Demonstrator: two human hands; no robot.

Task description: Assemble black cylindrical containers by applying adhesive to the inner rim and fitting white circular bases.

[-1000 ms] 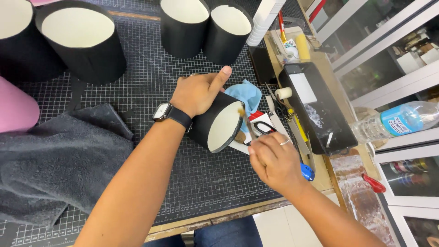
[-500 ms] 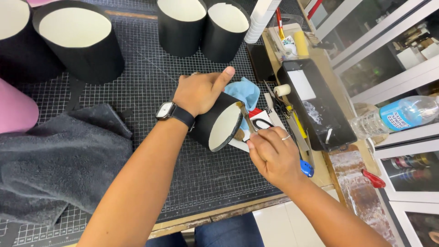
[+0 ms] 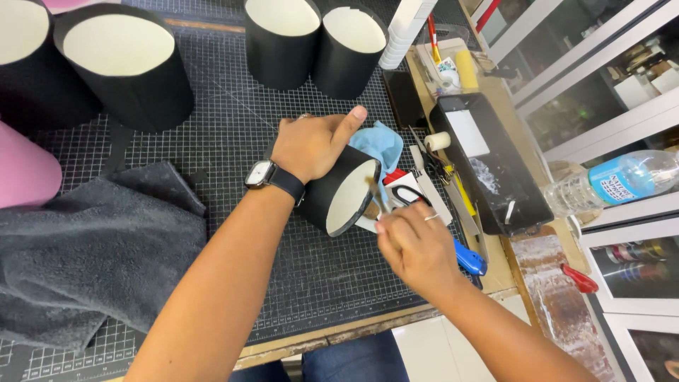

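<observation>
My left hand (image 3: 315,145), with a black wristwatch (image 3: 263,174) on the wrist, grips a black cylinder box (image 3: 343,191) lying on its side on the black grid cutting mat (image 3: 233,134). The box's pale inside faces my right hand (image 3: 416,244). That hand pinches a thin brush (image 3: 375,198) whose tip touches the box's open rim. A blue cloth (image 3: 378,145) lies just behind the box.
Several upright black cylinder boxes (image 3: 120,64) stand at the back. A dark grey towel (image 3: 85,247) lies at the left beside a pink shape (image 3: 25,173). At the right are a black tray (image 3: 495,166), scissors (image 3: 410,194), a blue cutter (image 3: 470,260) and a water bottle (image 3: 622,180).
My right hand has shifted a little lower and to the left along the box rim with the brush. My left hand keeps its hold on the box.
</observation>
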